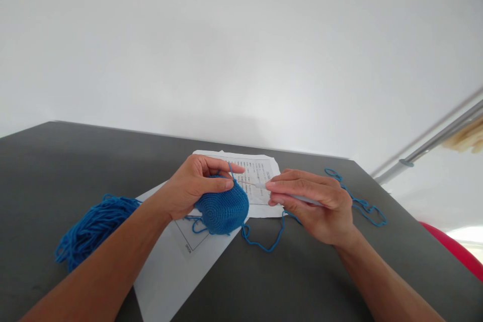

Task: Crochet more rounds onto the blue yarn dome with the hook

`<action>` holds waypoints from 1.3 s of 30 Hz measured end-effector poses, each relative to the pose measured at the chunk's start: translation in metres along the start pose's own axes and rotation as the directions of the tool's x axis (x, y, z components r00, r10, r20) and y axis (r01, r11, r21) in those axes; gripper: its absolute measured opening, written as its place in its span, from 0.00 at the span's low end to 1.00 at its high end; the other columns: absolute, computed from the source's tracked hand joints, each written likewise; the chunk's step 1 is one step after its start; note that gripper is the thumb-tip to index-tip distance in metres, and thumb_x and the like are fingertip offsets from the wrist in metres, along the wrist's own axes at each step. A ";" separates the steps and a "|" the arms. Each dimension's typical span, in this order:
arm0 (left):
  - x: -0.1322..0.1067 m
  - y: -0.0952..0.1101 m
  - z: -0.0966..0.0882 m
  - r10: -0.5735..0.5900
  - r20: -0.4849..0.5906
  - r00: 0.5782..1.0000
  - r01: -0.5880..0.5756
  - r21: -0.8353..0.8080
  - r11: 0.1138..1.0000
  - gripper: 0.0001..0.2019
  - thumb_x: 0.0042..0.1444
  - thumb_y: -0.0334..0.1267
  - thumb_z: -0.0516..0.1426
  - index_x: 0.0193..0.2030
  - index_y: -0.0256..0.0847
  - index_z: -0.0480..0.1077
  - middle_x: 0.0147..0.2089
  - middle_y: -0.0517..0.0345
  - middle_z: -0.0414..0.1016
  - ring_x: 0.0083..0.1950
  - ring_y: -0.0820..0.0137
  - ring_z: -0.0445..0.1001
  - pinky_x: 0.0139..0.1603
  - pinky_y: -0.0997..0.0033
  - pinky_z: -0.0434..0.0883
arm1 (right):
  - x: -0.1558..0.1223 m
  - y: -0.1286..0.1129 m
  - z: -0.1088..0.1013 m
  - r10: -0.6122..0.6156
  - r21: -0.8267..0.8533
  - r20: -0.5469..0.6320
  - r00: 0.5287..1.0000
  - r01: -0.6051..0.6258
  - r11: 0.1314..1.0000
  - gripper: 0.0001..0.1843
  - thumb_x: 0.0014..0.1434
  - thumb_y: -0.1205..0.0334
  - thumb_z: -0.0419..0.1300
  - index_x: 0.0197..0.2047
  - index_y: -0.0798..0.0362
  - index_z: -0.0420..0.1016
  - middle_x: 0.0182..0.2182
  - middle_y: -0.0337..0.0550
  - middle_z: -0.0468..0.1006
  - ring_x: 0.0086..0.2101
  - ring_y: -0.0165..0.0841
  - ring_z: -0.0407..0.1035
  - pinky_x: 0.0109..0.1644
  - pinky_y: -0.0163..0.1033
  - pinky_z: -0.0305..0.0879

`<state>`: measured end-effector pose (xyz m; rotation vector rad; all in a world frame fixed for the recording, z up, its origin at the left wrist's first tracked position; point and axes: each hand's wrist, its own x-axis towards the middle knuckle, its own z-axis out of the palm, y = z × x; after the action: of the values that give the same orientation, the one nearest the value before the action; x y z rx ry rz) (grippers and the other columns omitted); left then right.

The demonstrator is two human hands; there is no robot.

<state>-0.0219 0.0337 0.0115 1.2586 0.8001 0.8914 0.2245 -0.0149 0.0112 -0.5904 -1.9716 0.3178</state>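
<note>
My left hand (192, 183) is closed around a round blue crocheted piece (222, 209), thumb and fingers pinching its upper edge. My right hand (313, 201) is closed on a pale crochet hook (260, 186) whose thin tip points left into the piece's rim. A strand of blue yarn (264, 246) trails from the piece across the table, passes under my right hand and loops off to the right (366, 206).
A heap of loose blue yarn (94, 229) lies at the left on the dark grey table (56, 161). Two printed paper sheets (260, 171) lie under my hands. A white wall is behind; a metal rail (433, 143) and something red (456, 251) are at right.
</note>
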 end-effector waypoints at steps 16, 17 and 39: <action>0.002 -0.002 -0.004 -0.039 -0.004 0.999 0.039 0.025 0.999 0.12 0.43 0.34 0.73 0.38 0.38 0.87 0.27 0.54 0.78 0.27 0.71 0.73 0.25 0.76 0.70 | 0.002 0.001 -0.005 -0.053 -0.101 0.086 0.995 0.062 0.993 0.16 0.65 0.70 0.65 0.54 0.48 0.82 0.39 0.46 0.86 0.38 0.37 0.82 0.38 0.40 0.81; 0.002 -0.003 -0.005 -0.040 0.001 0.999 0.040 0.025 0.999 0.12 0.43 0.34 0.73 0.37 0.38 0.87 0.27 0.54 0.78 0.27 0.72 0.73 0.26 0.77 0.70 | 0.002 0.001 -0.006 -0.039 -0.086 0.078 0.996 0.046 0.995 0.16 0.64 0.70 0.66 0.53 0.48 0.83 0.38 0.46 0.86 0.37 0.37 0.81 0.37 0.40 0.81; 0.002 -0.011 0.021 0.028 -0.097 0.995 -0.043 -0.160 0.986 0.10 0.42 0.36 0.75 0.28 0.37 0.82 0.35 0.54 0.84 0.32 0.70 0.77 0.32 0.74 0.75 | 0.000 0.002 0.043 0.778 0.847 0.017 0.628 -0.423 0.323 0.13 0.50 0.57 0.78 0.35 0.55 0.86 0.23 0.40 0.83 0.21 0.24 0.75 0.27 0.25 0.76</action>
<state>-0.0010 0.0248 0.0036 1.0975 0.7651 1.0304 0.1869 -0.0115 -0.0090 -0.7091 -0.8980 1.3939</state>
